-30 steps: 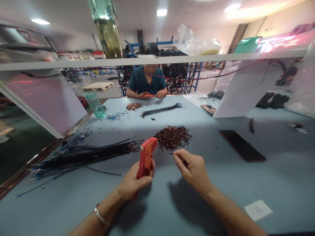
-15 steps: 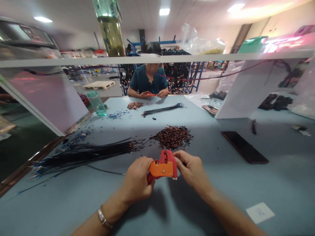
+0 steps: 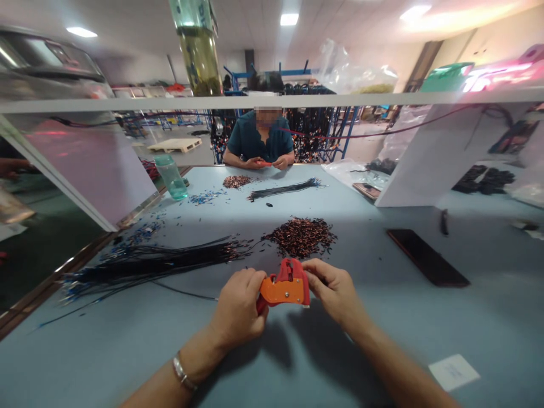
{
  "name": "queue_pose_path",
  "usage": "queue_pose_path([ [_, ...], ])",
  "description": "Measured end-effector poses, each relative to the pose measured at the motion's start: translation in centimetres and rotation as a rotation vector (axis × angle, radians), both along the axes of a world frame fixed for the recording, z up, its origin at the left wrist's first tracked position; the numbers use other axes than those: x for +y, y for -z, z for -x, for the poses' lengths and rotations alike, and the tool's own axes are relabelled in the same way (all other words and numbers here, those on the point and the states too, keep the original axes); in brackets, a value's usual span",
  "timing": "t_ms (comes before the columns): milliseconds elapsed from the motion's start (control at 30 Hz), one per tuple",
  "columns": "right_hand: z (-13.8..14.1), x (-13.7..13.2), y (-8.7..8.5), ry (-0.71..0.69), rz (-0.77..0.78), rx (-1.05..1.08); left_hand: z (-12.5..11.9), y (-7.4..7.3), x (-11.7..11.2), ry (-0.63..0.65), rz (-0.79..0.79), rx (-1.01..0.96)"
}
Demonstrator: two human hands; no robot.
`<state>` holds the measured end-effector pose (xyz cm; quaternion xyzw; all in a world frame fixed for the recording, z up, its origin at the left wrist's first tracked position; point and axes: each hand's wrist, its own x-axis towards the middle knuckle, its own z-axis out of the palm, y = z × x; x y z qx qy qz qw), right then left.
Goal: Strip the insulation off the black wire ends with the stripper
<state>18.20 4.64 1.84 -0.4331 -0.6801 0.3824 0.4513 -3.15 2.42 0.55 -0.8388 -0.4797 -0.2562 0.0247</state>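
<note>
My left hand is closed around the handles of a red and orange wire stripper, held above the table in front of me. At the tool's right side, my right hand is closed in a pinch, its fingertips against the stripper's head. What sits between those fingertips is too small and hidden to make out. Beyond the tool lies a pile of short black and copper-coloured pieces. To the left is a bundle of black wires with blue ends, and one loose wire reaches toward my left hand.
A dark phone and a white paper slip lie at right. A shelf crosses above the table. Opposite, a person holds a red tool near another wire bundle. A green bottle stands back left.
The view has shifted slightly, so most things appear a little further right. Both hands and the wire stripper keep nearly the same pose; the dark bit at my right fingertips shows less.
</note>
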Motion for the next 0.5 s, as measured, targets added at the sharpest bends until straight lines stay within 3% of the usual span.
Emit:
queue_pose_path([
  [167,-0.1,0.2,0.5,0.045,0.066,0.024,0.0,0.1,-0.2,0.001,-0.054,0.044],
  [300,-0.1,0.1,0.2,0.079,0.066,0.069,0.0,0.2,-0.2,0.011,-0.017,-0.073],
  [367,-0.2,0.0,-0.2,0.081,0.051,0.101,0.0,-0.1,-0.3,0.026,0.086,-0.19],
  [500,-0.4,-0.2,-0.8,0.076,0.0,0.154,-0.2,-1.0,-0.8,0.175,0.502,-0.491],
])
